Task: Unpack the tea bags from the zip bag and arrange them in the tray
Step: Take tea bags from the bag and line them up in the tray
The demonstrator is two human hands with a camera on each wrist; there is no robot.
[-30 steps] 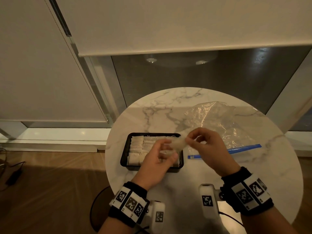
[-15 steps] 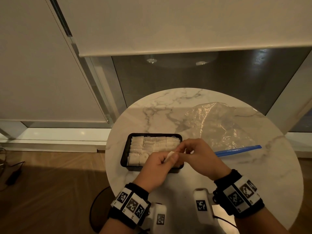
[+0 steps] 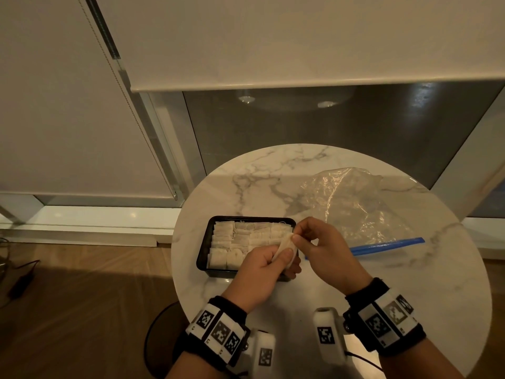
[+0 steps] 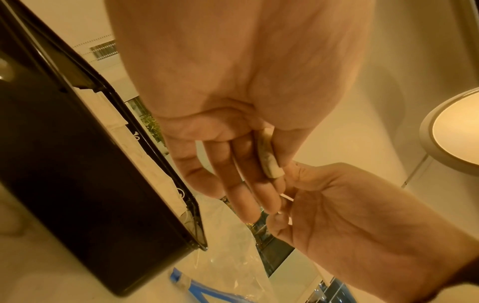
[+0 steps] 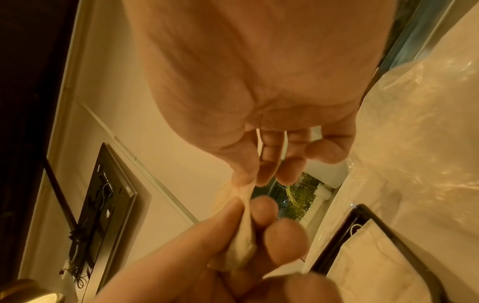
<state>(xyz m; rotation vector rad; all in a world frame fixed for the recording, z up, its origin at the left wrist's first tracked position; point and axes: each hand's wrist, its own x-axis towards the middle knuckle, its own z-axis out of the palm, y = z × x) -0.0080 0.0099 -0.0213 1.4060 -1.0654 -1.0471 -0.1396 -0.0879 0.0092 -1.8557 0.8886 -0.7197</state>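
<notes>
Your left hand and right hand both pinch 1 tea bag above the near right corner of the black tray, nearly full of tea bags. Zip bag lies on bench, right of tray.

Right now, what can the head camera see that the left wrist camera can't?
Only the head view shows the whole round marble table, the rows of tea bags in the tray and both wristbands. Only the left wrist view shows a round ceiling lamp. Both show the left hand and right hand pinching one tea bag, and the zip bag.
</notes>
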